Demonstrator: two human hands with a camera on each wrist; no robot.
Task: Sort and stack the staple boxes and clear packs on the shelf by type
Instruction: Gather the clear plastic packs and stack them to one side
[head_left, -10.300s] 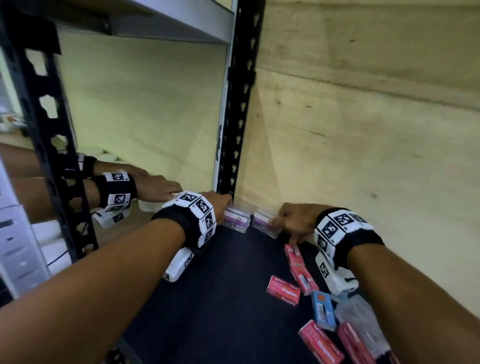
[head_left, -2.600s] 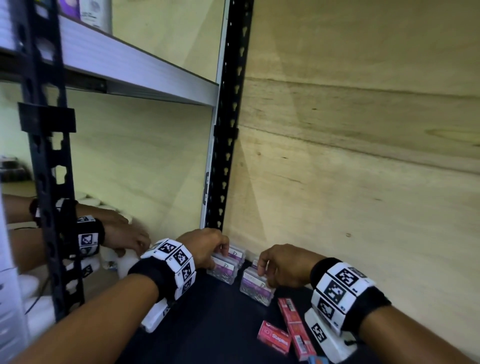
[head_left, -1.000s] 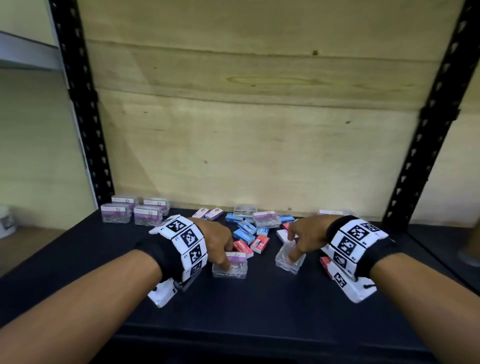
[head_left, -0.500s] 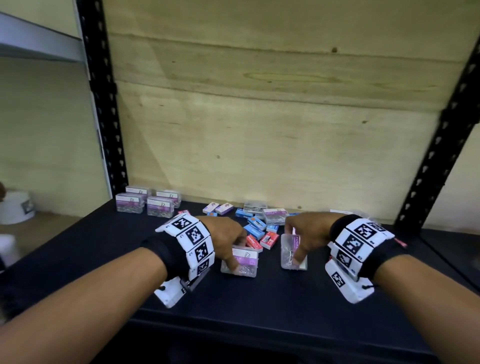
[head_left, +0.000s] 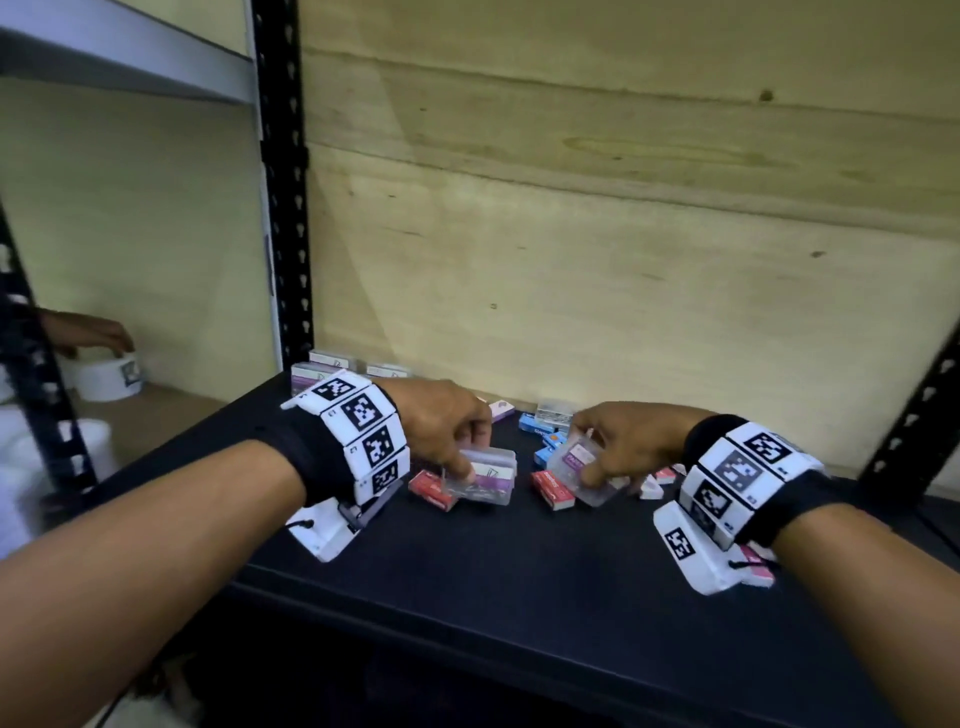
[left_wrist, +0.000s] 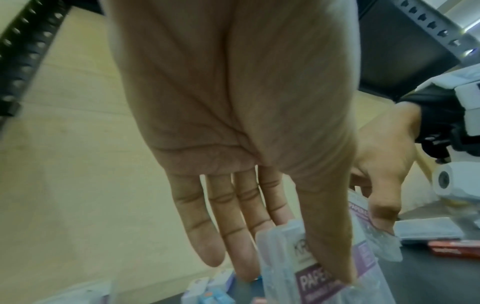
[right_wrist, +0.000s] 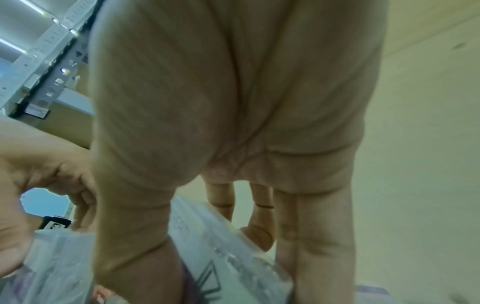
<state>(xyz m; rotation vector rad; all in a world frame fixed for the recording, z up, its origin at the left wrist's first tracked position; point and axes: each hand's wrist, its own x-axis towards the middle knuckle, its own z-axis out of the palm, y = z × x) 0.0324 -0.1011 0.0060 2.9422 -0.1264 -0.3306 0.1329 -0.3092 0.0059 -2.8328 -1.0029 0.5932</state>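
My left hand pinches a clear pack with a purple label between thumb and fingers, just above the black shelf. The left wrist view shows the thumb over this pack. My right hand holds a second clear pack, tilted on edge; the right wrist view shows that pack between thumb and fingers. Red staple boxes and blue staple boxes lie loose under and behind the hands. Several clear packs stand grouped at the back left corner.
A black upright post stands at the shelf's back left and another at the right. Plywood backs the shelf. On the neighbouring shelf to the left, another person's hand rests on a white tub.
Both hands have kept their clear packs and shifted slightly left. The right pack now tilts in the hand. The head view has swung left.
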